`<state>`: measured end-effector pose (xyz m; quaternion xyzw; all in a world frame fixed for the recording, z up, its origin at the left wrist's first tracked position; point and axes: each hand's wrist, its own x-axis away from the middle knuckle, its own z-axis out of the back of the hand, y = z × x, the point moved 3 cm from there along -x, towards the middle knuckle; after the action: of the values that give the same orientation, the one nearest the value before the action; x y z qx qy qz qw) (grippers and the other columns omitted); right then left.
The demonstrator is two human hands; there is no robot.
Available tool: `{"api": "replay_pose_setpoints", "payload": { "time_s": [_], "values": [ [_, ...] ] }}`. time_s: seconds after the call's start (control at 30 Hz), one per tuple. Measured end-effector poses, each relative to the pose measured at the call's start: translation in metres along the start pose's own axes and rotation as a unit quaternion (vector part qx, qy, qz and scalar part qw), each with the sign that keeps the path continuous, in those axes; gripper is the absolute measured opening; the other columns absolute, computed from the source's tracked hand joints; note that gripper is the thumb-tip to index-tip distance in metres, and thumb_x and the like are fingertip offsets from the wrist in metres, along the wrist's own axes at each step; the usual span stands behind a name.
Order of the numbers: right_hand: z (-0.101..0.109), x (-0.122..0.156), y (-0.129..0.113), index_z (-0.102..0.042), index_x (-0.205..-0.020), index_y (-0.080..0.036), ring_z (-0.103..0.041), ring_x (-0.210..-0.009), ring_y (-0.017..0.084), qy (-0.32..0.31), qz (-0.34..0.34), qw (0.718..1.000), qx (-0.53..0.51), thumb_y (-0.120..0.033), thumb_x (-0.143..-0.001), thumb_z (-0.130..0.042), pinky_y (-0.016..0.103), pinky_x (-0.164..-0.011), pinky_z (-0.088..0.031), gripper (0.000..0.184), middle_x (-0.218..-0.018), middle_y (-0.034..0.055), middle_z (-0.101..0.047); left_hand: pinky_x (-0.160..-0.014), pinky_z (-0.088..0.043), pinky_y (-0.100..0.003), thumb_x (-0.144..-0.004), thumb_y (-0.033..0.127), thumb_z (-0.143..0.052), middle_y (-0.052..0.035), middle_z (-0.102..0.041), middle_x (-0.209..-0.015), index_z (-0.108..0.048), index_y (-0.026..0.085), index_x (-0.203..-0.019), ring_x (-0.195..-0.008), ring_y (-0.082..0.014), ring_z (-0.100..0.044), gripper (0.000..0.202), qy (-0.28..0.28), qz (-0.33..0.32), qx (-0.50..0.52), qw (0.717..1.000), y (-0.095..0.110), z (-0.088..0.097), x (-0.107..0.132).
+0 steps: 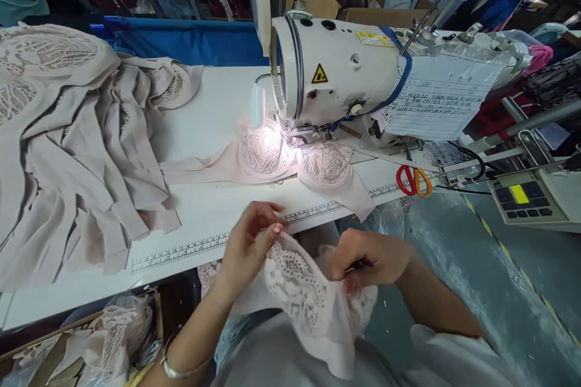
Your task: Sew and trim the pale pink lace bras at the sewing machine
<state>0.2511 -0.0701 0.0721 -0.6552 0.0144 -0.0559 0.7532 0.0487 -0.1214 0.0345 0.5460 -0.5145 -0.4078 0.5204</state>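
Pinching the edge of a pale pink lace bra (299, 290) between the thumb and fingers of the left hand (247, 245), and clutching the same bra in the curled fingers of the right hand (374, 257), above the lap, just off the near edge of the counter (200, 217). Facing a sewing machine (338, 66), with a second lace bra (324, 169) laid flat at its lit needle end, a heap of matching bras (68, 157) toward the counter's left edge, and scissors (407, 179) by the right end of the near edge.
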Motion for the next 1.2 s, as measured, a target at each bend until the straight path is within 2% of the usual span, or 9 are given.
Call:
{"api": "replay_pose_setpoints", "payload": {
  "time_s": [0.07,0.13,0.2,0.3,0.5,0.63,0.73,0.97,1.2],
  "values": [
    [0.001,0.008,-0.003,-0.059,-0.073,-0.018,-0.041,-0.053,0.010,0.042,-0.008,0.999,-0.017,-0.052,-0.099,-0.048,0.023,-0.053,-0.034,0.045,-0.062,-0.0011,-0.050,-0.071,-0.051,-0.025,-0.085,0.021,-0.071,-0.0021,-0.064,-0.084,-0.063,0.021,-0.086,-0.079,-0.0159,-0.061,0.008,0.043,-0.166,-0.175,0.969,0.021,0.002,0.014],
    [-0.001,0.012,-0.003,-0.058,-0.073,-0.017,-0.044,-0.057,0.010,0.114,-0.014,0.993,0.005,-0.048,-0.098,-0.052,0.023,-0.055,-0.035,0.040,-0.067,-0.0006,-0.051,-0.070,-0.052,-0.024,-0.088,0.017,-0.068,-0.0016,-0.066,-0.084,-0.064,0.023,-0.092,-0.079,-0.0159,-0.063,0.007,-0.007,-0.251,-0.265,0.931,0.030,-0.006,0.035],
    [-0.007,0.012,0.000,-0.058,-0.073,-0.017,-0.044,-0.058,0.010,0.175,-0.019,0.984,0.033,-0.041,-0.098,-0.055,0.023,-0.057,-0.036,0.035,-0.069,-0.0008,-0.051,-0.076,-0.055,-0.025,-0.091,0.021,-0.067,-0.0037,-0.070,-0.092,-0.065,0.023,-0.106,-0.085,-0.0178,-0.067,0.015,-0.076,-0.278,-0.314,0.904,0.027,-0.017,0.055],
    [-0.019,0.005,0.006,-0.061,-0.075,-0.016,-0.044,-0.058,0.010,0.225,-0.043,0.972,0.049,-0.034,-0.097,-0.057,0.022,-0.056,-0.036,0.028,-0.067,-0.0013,-0.053,-0.087,-0.056,-0.030,-0.090,0.021,-0.068,-0.0078,-0.072,-0.105,-0.059,0.019,-0.125,-0.096,-0.0215,-0.068,0.036,-0.075,-0.283,-0.377,0.879,0.014,-0.031,0.069],
    [-0.038,-0.002,0.008,-0.065,-0.088,-0.017,-0.053,-0.067,0.012,0.237,-0.033,0.956,0.171,-0.018,-0.097,-0.049,0.023,-0.061,-0.043,0.018,-0.079,0.0028,-0.060,-0.071,-0.055,-0.025,-0.092,0.010,-0.060,-0.0033,-0.069,-0.086,-0.060,0.021,-0.106,-0.078,-0.0171,-0.066,0.017,-0.029,-0.285,-0.363,0.887,0.007,-0.033,0.057],
    [-0.039,0.006,0.016,-0.068,-0.093,-0.019,-0.055,-0.070,0.014,0.361,0.010,0.834,0.418,-0.012,-0.096,-0.049,0.024,-0.057,-0.040,0.020,-0.089,0.0063,-0.065,-0.058,-0.048,-0.020,-0.087,0.007,-0.060,-0.0008,-0.061,-0.079,-0.059,0.021,-0.086,-0.066,-0.0126,-0.059,0.015,-0.009,-0.217,-0.337,0.916,0.008,-0.025,0.053],
    [-0.038,0.005,0.022,-0.068,-0.091,-0.018,-0.059,-0.086,0.018,0.354,0.008,0.766,0.538,-0.008,-0.097,-0.046,0.026,-0.059,-0.041,0.025,-0.114,0.0118,-0.068,-0.046,-0.040,-0.018,-0.085,0.014,-0.065,0.0007,-0.054,-0.072,-0.058,0.021,-0.076,-0.057,-0.0111,-0.050,0.014,-0.018,-0.146,-0.270,0.952,0.007,-0.019,0.054],
    [-0.021,0.013,0.021,-0.066,-0.074,-0.017,-0.059,-0.070,0.014,0.196,0.028,0.963,0.182,-0.026,-0.096,-0.059,0.024,-0.062,-0.047,0.025,-0.075,0.0050,-0.064,-0.066,-0.050,-0.023,-0.082,0.026,-0.075,-0.0046,-0.063,-0.085,-0.070,0.021,-0.077,-0.082,-0.0182,-0.061,0.009,-0.047,-0.017,-0.089,0.995,0.002,0.017,0.038],
    [0.000,0.034,0.027,-0.071,-0.079,-0.017,-0.061,-0.076,0.017,0.305,0.001,0.943,0.134,-0.040,-0.094,-0.066,0.029,-0.066,-0.050,0.028,-0.083,0.0089,-0.068,-0.067,-0.048,-0.024,-0.076,0.026,-0.081,-0.0026,-0.063,-0.085,-0.071,0.022,-0.074,-0.080,-0.0169,-0.059,0.011,0.064,-0.012,-0.058,0.996,-0.017,0.044,0.044]
  ]
}}
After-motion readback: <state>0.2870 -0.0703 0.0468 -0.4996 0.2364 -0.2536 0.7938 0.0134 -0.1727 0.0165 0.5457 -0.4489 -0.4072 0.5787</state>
